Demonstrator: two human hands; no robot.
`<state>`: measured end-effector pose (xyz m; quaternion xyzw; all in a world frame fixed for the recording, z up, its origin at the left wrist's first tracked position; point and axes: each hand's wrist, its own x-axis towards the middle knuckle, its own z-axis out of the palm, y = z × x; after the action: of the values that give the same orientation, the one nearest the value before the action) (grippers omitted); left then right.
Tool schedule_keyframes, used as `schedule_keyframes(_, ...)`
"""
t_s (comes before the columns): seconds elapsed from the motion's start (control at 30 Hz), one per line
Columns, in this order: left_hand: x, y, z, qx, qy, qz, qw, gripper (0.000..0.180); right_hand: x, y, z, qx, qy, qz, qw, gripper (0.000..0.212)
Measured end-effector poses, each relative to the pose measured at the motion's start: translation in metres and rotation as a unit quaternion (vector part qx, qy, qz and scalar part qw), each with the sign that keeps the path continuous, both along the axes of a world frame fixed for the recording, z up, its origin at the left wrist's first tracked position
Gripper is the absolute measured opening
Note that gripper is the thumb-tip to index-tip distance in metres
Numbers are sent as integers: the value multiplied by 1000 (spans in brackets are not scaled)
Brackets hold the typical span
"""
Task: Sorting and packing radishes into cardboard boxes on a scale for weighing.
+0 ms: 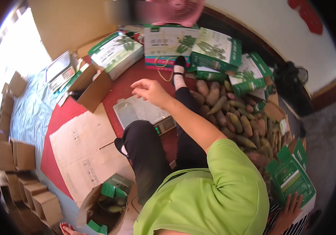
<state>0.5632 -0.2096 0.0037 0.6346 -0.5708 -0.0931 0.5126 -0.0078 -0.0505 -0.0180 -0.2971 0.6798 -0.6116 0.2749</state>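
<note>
My right hand (150,92) hovers over the far part of a flat digital scale (136,113). Its fingers are loosely bent and apart, and nothing shows in them. A green display glows on the scale's near edge. At the lower left rim my left hand (69,228) is partly cut off; its fingers look apart, with nothing visible in them. Beside it stands an opened carton (85,205) with green flaps and some elongated tubers inside. A large heap of brown, reddish and greenish tubers (246,125) lies to the right of my legs.
White-and-green printed boxes (172,39) line the back, below a pink fan (177,9). Flattened cardboard (83,137) covers red flooring. Open brown cartons (44,201) stand left. At right, another person's hand (291,207) rests on an opened green box (289,178).
</note>
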Motion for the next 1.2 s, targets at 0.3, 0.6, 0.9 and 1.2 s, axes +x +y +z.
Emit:
schedule_keyframes(0.3,-221,18,-124,234,-180,-539,789,31,-44,209,-86,-4,-106,-341,934,20)
schedule_keyframes(0.6,-200,13,-288,309,-394,-634,589,30,22,347,-200,119,-172,-465,860,20)
schedule_keyframes(0.9,-175,3,-274,304,-426,-651,549,29,69,374,-289,327,-94,-392,855,24)
schedule_keyframes(1.2,-132,4,-282,321,-430,-653,535,29,74,379,-281,347,-145,-408,832,17)
